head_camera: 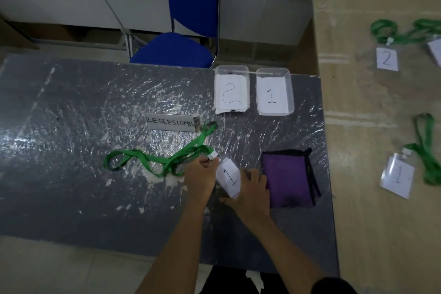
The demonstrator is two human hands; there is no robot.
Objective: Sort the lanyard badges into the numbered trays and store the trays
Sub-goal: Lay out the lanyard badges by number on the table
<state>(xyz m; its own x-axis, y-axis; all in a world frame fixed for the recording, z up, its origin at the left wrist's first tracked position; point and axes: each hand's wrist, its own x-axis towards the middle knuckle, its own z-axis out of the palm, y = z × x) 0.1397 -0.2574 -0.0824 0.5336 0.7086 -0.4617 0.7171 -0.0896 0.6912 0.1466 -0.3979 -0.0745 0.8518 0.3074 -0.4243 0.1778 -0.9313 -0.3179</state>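
The badge (228, 178) marked 1 lies on the grey table (71, 186), well short of tray 1 (274, 92). The left hand (201, 173) pinches its clip; the right hand (250, 190) grips its lower edge. Judged light and flexible; its green strap (152, 159) trails limp, so gather it first. Plastic film covers the table; a blue chair (181, 48) stands beyond.

Lanyard (152, 162): green. Badge card (228, 178): white, black "1". Trays (274, 92): clear, white papers numbered in black. Pouch (287, 178): purple, black trim. Table (71, 126): dark grey, white-speckled. Chair (188, 19): blue. Side table (372, 234): light wood grain.
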